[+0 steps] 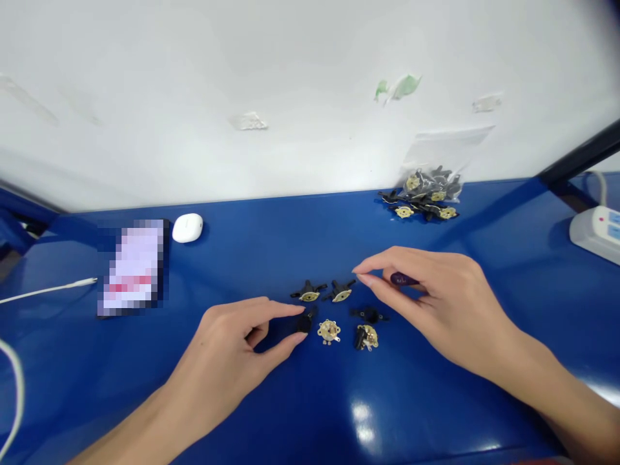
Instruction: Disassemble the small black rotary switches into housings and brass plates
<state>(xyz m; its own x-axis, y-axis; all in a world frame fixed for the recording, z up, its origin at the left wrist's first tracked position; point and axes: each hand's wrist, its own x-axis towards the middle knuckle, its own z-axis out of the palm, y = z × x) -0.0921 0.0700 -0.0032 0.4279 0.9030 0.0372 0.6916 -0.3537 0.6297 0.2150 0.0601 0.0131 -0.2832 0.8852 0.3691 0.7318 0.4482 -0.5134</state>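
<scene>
My left hand (242,342) has its thumb and index finger on either side of a small black plastic part (306,321), gripping it just above the table. My right hand (436,297) hovers to the right, thumb and index tips close together. A dark purple object (403,279) is tucked under its curled fingers; most of it is hidden, so its kind is unclear. Between the hands lies a round brass-coloured disc piece (329,330), beside another disc piece with a black part (367,337). A loose black bracket (370,314) and two assembled black-and-brass parts (309,292) (341,292) sit around them.
Similar parts (421,208) are heaped by the wall, in front of a clear plastic bag (433,171) holding more. On the left are a phone (133,268), a white earbud case (188,228) and a white cable (48,292). A power strip (597,231) stands far right.
</scene>
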